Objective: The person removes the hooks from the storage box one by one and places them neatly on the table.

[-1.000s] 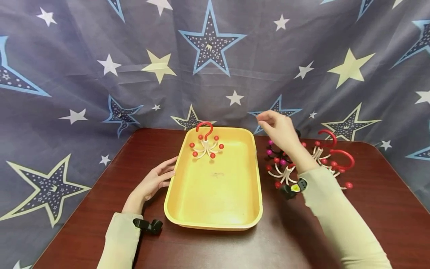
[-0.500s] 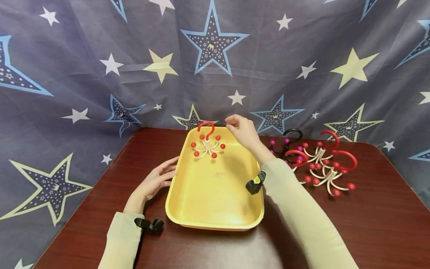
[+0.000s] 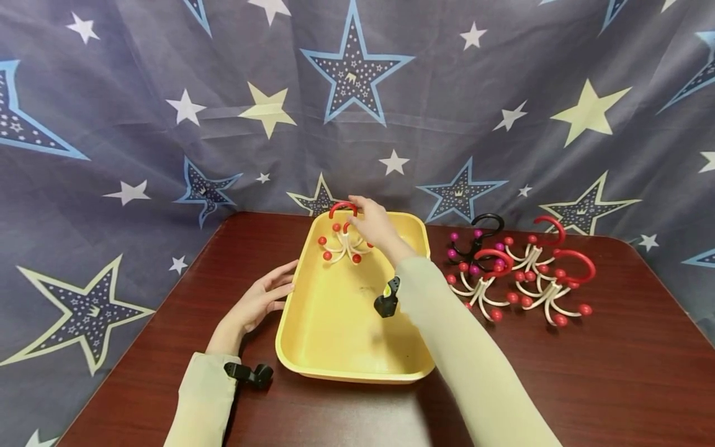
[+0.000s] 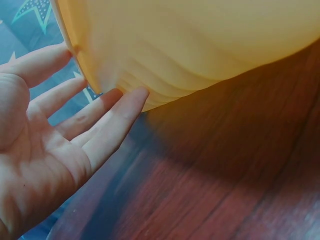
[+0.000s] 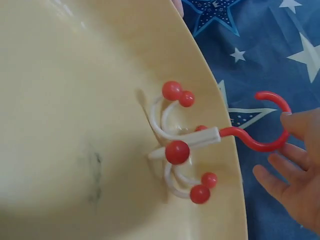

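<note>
A yellow tray (image 3: 357, 329) sits on the table. Inside its far left part stands a rotating claw hanger (image 3: 344, 245) with a red top hook, white curved arms and red ball tips. My right hand (image 3: 377, 225) is at this top hook; in the right wrist view the thumb and a finger of my right hand (image 5: 300, 170) pinch the red hook (image 5: 267, 146), other fingers loose. My left hand (image 3: 259, 301) lies along the tray's left side. In the left wrist view the straight fingers (image 4: 112, 120) of that hand touch the tray's outer wall (image 4: 200, 45).
Right of the tray, several more claw hangers stand close together: one black with magenta tips (image 3: 473, 247), the others white with red hooks (image 3: 483, 292). A star-patterned cloth (image 3: 223, 74) hangs behind the dark red table (image 3: 609, 372).
My right hand has moved left from above the hangers on the right, over the tray, to the red hook of the hanger inside it. The left hand has stayed on the tray.
</note>
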Tool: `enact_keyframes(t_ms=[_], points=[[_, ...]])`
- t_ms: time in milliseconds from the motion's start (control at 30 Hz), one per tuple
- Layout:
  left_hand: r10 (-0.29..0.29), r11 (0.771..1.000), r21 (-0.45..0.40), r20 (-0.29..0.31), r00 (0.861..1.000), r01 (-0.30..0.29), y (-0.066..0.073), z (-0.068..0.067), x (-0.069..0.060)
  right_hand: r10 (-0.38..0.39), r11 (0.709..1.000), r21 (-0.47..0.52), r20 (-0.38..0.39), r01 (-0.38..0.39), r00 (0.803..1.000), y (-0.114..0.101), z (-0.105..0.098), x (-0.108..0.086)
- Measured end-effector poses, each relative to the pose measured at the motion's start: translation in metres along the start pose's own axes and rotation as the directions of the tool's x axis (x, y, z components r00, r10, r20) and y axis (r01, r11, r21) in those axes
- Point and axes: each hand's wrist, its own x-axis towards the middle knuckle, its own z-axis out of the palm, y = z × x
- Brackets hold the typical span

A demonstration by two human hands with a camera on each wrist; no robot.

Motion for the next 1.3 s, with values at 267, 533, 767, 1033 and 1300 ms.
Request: enact_keyframes(t_ms=[267,533,767,1033,1300], points=[[-0.003,1.0,0.006,-0.008,1.0,0.003,-0.001,0.0,0.0,0.015,1.0,-0.024,-0.083,-0.017,0.996,0.004,0.01,0.002],[0.001,1.0,0.005,-0.01,1.0,-0.001,0.0,0.001,-0.001,0.036,0.998,0.053,-0.102,-0.031,0.994,0.005,0.009,-0.002],[-0.004,1.0,0.009,-0.013,1.0,0.004,-0.001,0.0,-0.001,0.032,0.991,0.133,-0.135,-0.014,0.99,0.005,-0.004,-0.013],[-0.002,1.0,0.026,-0.007,1.0,0.002,-0.002,-0.002,-0.002,0.016,0.971,0.239,-0.148,0.02,0.989,0.004,-0.032,-0.038],[0.008,0.999,0.031,0.002,1.0,-0.008,-0.001,-0.002,-0.002,-0.049,0.958,0.272,-0.152,0.089,0.987,0.004,-0.066,-0.072]])
